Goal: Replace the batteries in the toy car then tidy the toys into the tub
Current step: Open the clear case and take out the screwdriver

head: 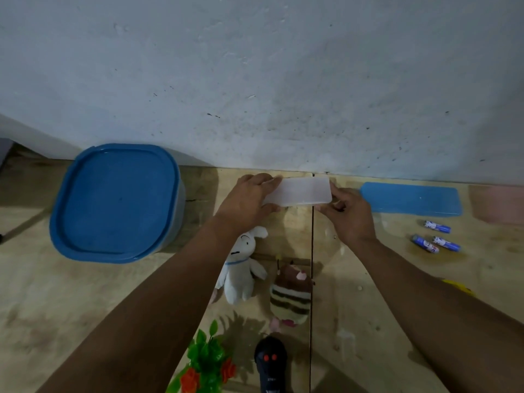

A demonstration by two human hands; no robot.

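Observation:
A flat translucent white box (pixel 300 191) sits near the wall. My left hand (pixel 249 199) grips its left end and my right hand (pixel 348 214) grips its right end. A blue tub with its lid on (pixel 116 202) stands at the left. Three blue-and-white batteries (pixel 436 238) lie on the table at the right. Below my hands lie a white plush rabbit (pixel 241 268) and a striped brown plush (pixel 290 299). A black remote with red buttons (pixel 269 364) sits at the bottom edge. No toy car is in view.
A flat blue lid (pixel 411 198) lies by the wall right of the box, with a pink thing (pixel 499 204) beyond it. A plastic plant with green leaves and orange flowers (pixel 204 361) stands at the bottom. A yellow object (pixel 459 286) peeks from behind my right forearm. The wall is close behind.

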